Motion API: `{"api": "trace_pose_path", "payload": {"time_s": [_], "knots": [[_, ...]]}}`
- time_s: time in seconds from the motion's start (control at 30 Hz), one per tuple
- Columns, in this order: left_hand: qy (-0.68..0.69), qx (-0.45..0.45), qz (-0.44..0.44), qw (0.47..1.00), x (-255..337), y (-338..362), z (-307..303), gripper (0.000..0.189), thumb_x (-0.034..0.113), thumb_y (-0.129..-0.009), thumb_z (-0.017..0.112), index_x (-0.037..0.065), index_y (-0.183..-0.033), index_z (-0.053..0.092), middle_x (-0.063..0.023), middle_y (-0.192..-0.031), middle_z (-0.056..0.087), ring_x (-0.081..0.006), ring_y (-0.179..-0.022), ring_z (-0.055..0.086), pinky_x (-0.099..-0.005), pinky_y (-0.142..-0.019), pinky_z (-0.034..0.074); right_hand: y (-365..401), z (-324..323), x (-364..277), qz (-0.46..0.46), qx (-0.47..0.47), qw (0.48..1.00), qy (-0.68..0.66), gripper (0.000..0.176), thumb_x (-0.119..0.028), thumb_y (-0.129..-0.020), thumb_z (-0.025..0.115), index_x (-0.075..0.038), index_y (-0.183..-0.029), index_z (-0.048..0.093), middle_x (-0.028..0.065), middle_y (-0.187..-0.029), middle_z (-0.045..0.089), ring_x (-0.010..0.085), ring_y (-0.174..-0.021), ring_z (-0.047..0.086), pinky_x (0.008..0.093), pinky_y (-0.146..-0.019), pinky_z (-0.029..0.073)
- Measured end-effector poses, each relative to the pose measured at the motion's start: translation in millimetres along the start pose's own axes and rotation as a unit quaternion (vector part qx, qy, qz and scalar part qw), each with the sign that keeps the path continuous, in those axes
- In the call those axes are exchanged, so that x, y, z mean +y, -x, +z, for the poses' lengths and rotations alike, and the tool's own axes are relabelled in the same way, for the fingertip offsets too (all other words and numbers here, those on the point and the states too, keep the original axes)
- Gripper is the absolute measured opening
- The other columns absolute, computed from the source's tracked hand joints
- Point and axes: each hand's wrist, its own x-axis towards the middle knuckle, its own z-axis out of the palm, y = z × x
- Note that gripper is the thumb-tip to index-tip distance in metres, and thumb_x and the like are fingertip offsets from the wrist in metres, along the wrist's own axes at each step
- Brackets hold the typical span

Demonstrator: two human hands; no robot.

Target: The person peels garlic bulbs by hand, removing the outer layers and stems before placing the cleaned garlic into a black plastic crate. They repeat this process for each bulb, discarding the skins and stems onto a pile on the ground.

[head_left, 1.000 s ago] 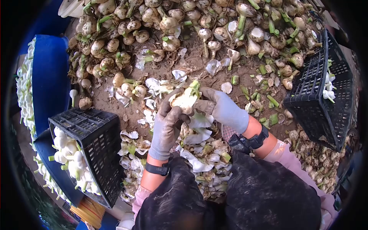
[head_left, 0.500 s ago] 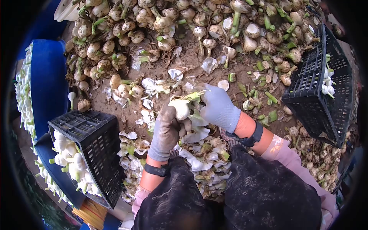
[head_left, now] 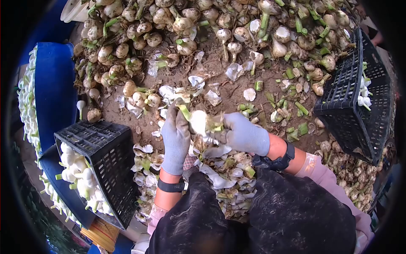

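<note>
A white, partly peeled garlic bulb [head_left: 198, 121] is held in front of me, its green stem [head_left: 184, 111] pointing up and to the left. My left hand [head_left: 176, 137], in a dirty grey glove, is closed around the stem side. My right hand [head_left: 245, 134], gloved too, pinches yellow-green garlic skin [head_left: 217, 127] at the bulb's other side; its fingertips are partly hidden and blurred. Below both hands lies a heap of peeled skins [head_left: 224, 178] between my knees.
Unpeeled garlic bulbs [head_left: 182, 23] are piled across the far side. A black crate [head_left: 112, 165] of white bulbs lies tipped at left, beside blue containers [head_left: 55, 97]. Another black crate [head_left: 338, 97] stands at right, holding some bulbs. Cut stems [head_left: 301, 108] litter the ground.
The bulb has turned so its stem now points up-left toward my left hand. My right hand has moved lower, onto the bulb's right side. Skin has come away from the bulb.
</note>
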Motion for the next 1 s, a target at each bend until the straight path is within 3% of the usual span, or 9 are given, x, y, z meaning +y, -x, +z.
{"api": "trace_pose_path", "payload": {"time_s": [0.03, 0.1, 0.23, 0.3, 0.47, 0.7, 0.83, 0.9, 1.0], "knots": [[-0.079, 0.01, 0.027, 0.996, 1.0, -4.0, 1.3, 0.038, 0.028, -0.104, 0.041, 0.0, -0.128, 0.052, -0.0086, -0.11, 0.062, -0.0118, -0.09, 0.06, -0.0246, -0.08, 0.049, 2.2, 0.1, -17.7, -0.078, -0.016, 0.996, 0.034, 0.023, -0.011, -0.081, 0.062, -0.003, -0.103, 0.067, 0.0229, -0.083, 0.066, 0.036, -0.082, 0.067, 0.0375, -0.07, 0.053], [-0.053, -0.034, 0.0, 0.998, 13.6, 2.4, 0.1, 0.038, 0.028, -0.104, 0.041, 0.0, -0.127, 0.053, -0.0073, -0.113, 0.061, -0.0116, -0.093, 0.059, -0.0248, -0.081, 0.049, -2.1, 0.0, -1.9, 0.069, -0.012, 0.996, 0.048, 0.026, -0.012, -0.08, 0.064, -0.004, -0.105, 0.067, 0.022, -0.087, 0.066, 0.0357, -0.084, 0.067, 0.0387, -0.073, 0.053], [0.205, -0.07, -0.058, 0.975, 21.2, 5.0, -0.7, 0.024, 0.011, -0.095, 0.056, -0.002, -0.114, 0.061, -0.0071, -0.102, 0.064, -0.0086, -0.095, 0.059, -0.0229, -0.084, 0.048, -2.1, -15.6, -15.6, 0.043, -0.001, 0.999, -0.016, 0.025, -0.016, -0.078, 0.065, -0.003, -0.099, 0.067, 0.0218, -0.088, 0.066, 0.0382, -0.082, 0.065, 0.0433, -0.073, 0.052], [0.062, -0.111, -0.071, 0.989, 25.2, 8.7, -2.8, 0.021, 0.003, -0.091, 0.058, -0.002, -0.111, 0.061, -0.008, -0.114, 0.06, -0.0132, -0.095, 0.061, -0.0264, -0.087, 0.05, -2.5, -19.6, -24.6, -0.053, -0.023, 0.981, 0.187, 0.026, -0.019, -0.078, 0.064, -0.002, -0.097, 0.066, 0.0205, -0.085, 0.066, 0.0385, -0.081, 0.064, 0.0463, -0.073, 0.052], [0.29, -0.151, -0.045, 0.944, 11.3, 9.8, -8.1, 0.027, 0.012, -0.083, 0.071, -0.001, -0.106, 0.064, -0.0144, -0.125, 0.059, -0.0241, -0.109, 0.06, -0.0367, -0.092, 0.051, -8.3, -55.1, -6.2, 0.033, 0.157, 0.913, 0.375, 0.024, -0.021, -0.076, 0.063, -0.006, -0.095, 0.065, 0.018, -0.083, 0.066, 0.0372, -0.08, 0.065, 0.045, -0.072, 0.053], [0.539, 0.011, -0.113, 0.835, -16.5, 0.7, -14.2, 0.04, 0.024, -0.093, 0.062, 0.002, -0.125, 0.053, -0.0109, -0.119, 0.06, -0.025, -0.108, 0.061, -0.0384, -0.092, 0.052, 58.3, 1.4, -24.3, 0.055, -0.543, 0.79, 0.278, 0.039, -0.018, -0.074, 0.059, -0.01, -0.11, 0.067, 0.0167, -0.088, 0.068, 0.0347, -0.085, 0.067, 0.044, -0.074, 0.053], [0.56, -0.03, -0.201, 0.803, -33.7, -5.0, -19.5, 0.039, 0.041, -0.097, 0.053, 0.009, -0.117, 0.057, -0.0075, -0.099, 0.066, -0.0224, -0.084, 0.064, -0.0315, -0.066, 0.056, 13.6, -39.4, -63.5, 0.129, -0.279, 0.852, 0.424, 0.059, -0.044, -0.082, 0.065, -0.009, -0.127, 0.051, 0.016, -0.084, 0.067, 0.033, -0.081, 0.068, 0.0427, -0.069, 0.053], [0.571, -0.074, -0.191, 0.795, -34.7, -4.5, -17.3, 0.039, 0.041, -0.096, 0.054, 0.008, -0.116, 0.057, -0.0071, -0.098, 0.065, -0.0219, -0.083, 0.064, -0.0316, -0.067, 0.055, 7.2, -38.7, -31.8, -0.022, -0.003, 0.91, 0.413, 0.045, -0.031, -0.087, 0.063, -0.01, -0.125, 0.05, 0.0154, -0.086, 0.066, 0.0335, -0.079, 0.066, 0.0442, -0.068, 0.052], [0.533, -0.069, -0.174, 0.825, -15.4, -1.7, -3.2, 0.036, 0.038, -0.096, 0.055, 0.007, -0.114, 0.057, -0.0066, -0.099, 0.065, -0.0213, -0.086, 0.063, -0.0327, -0.071, 0.054, -9.9, -27.9, -39.5, -0.045, 0.048, 0.96, 0.273, 0.043, -0.03, -0.088, 0.063, -0.011, -0.125, 0.052, 0.0168, -0.09, 0.066, 0.0363, -0.081, 0.065, 0.0448, -0.071, 0.051]]}}
